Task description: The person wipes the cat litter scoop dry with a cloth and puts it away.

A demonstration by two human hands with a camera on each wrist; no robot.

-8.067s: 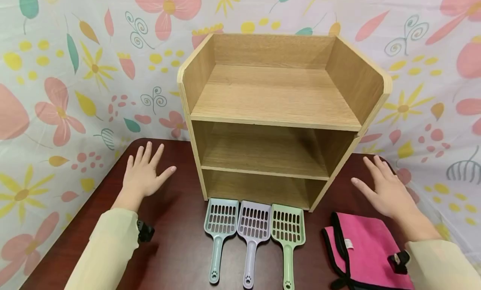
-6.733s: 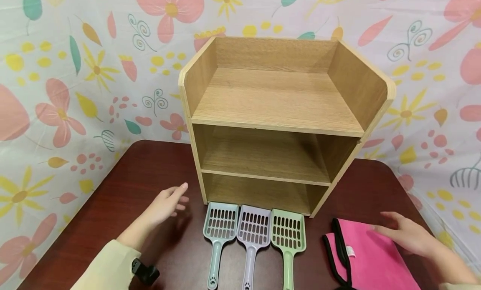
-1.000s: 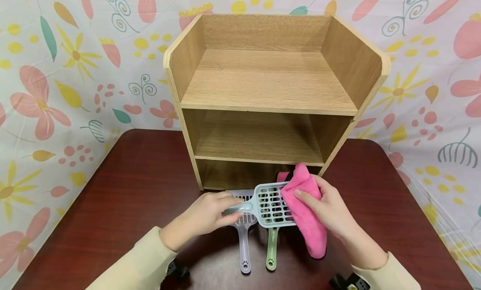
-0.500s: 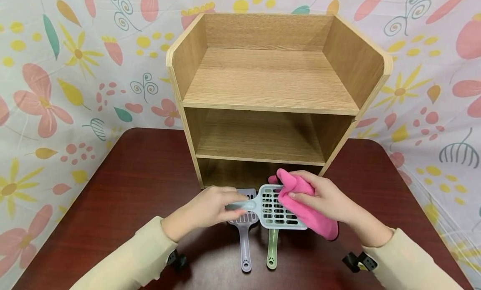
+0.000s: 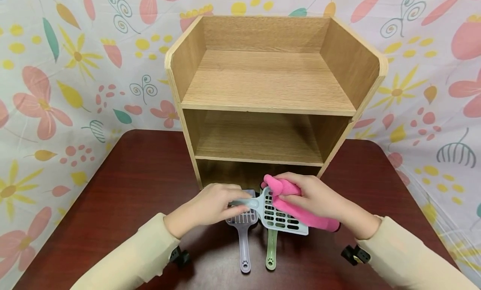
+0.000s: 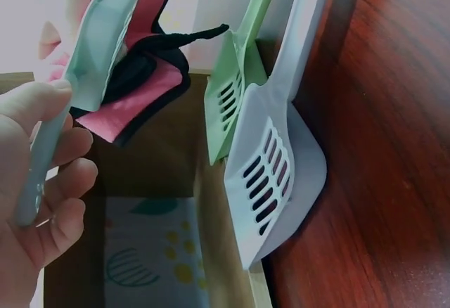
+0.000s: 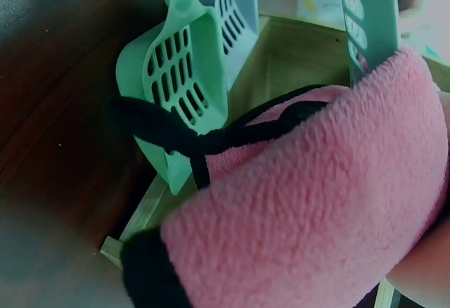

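My left hand grips the handle of a light blue litter scoop, its slotted head turned to the right above the table. With my right hand I hold a pink cloth with black edging against the far right part of that head. Beneath, a purple litter scoop and a green litter scoop lie side by side on the table, handles toward me. The blue scoop hides most of the green one's head. In the right wrist view the cloth covers much of the hand.
A wooden shelf unit stands right behind the scoops, its lowest compartment partly hidden by my hands and the cloth. The dark red table extends to both sides. A flowered curtain hangs behind.
Over eight seconds, the blue scoop and pink cloth were picked up from the table. In the last second the cloth shifted left across the scoop's head, and the scoop tilted slightly.
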